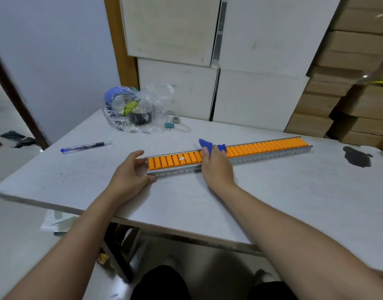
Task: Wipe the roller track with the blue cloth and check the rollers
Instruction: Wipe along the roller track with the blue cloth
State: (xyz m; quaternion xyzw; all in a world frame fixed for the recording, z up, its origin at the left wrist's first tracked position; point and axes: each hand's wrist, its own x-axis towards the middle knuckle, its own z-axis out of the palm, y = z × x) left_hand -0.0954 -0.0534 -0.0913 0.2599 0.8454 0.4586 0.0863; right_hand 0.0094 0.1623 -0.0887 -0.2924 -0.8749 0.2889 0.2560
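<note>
— Looking at the roller track (247, 155), where does it lie?

— Flat on the white surface (273, 191), running from near the middle out to the right and slightly away from the person. Orange rollers (273, 146) fill a silver metal channel from end to end. One roller near the left end carries a small white mark.

— And the hands?

— The left hand (130, 172) sits at the track's left end, fingers loosely spread and curved, thumb and fingertips touching the end of the metal rail. The right hand (216, 164) is pressed down across the track, some way in from that end, fingers closed together over the blue cloth (208, 145). Corners of the cloth stick out past the fingertips on the far side.

— Anything else on the surface?

— A blue pen (85, 146) lies to the left, well apart from the track. Behind it stands a clear plastic bag (140, 109) with rolls of tape inside, and just beside the bag a teal binder clip (169, 125). A dark stain (357, 156) marks the far right. White boxes (260, 98) and brown cartons (359, 100) are stacked behind.
</note>
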